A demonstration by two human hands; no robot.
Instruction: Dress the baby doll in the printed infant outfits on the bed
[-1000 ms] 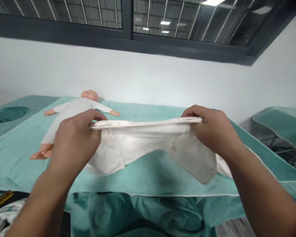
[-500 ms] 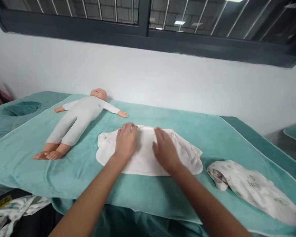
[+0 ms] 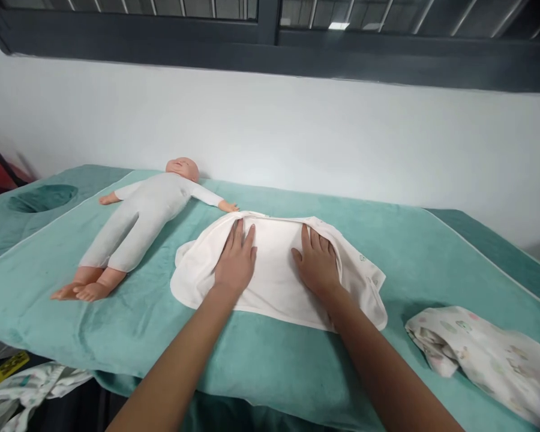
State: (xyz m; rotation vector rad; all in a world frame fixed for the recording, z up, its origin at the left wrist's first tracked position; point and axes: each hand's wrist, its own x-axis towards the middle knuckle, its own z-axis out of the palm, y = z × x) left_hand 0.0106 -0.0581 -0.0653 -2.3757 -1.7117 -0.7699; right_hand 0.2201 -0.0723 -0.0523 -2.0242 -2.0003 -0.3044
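A white cloth, with small prints along its turned edges, lies in front of me on a green bed cover. My left hand presses flat on its left half, fingers stretched and the tips just under the raised far edge. On the right half, my right hand also lies flat, its fingertips reaching under the fold at the far edge. Neither hand grips anything. The cloth's far edge lies close to the hand of a baby doll in a white suit, which lies on its back to the left.
A crumpled printed cloth lies at the right on the green cover. The bed's left end has a round hole. Behind stands a white wall below a dark window frame. More printed cloth hangs low at the left.
Both hands have slid apart and forward, their fingers now flat under the cloth's far edge. That edge has moved farther from me, and the cloth is spread wider.
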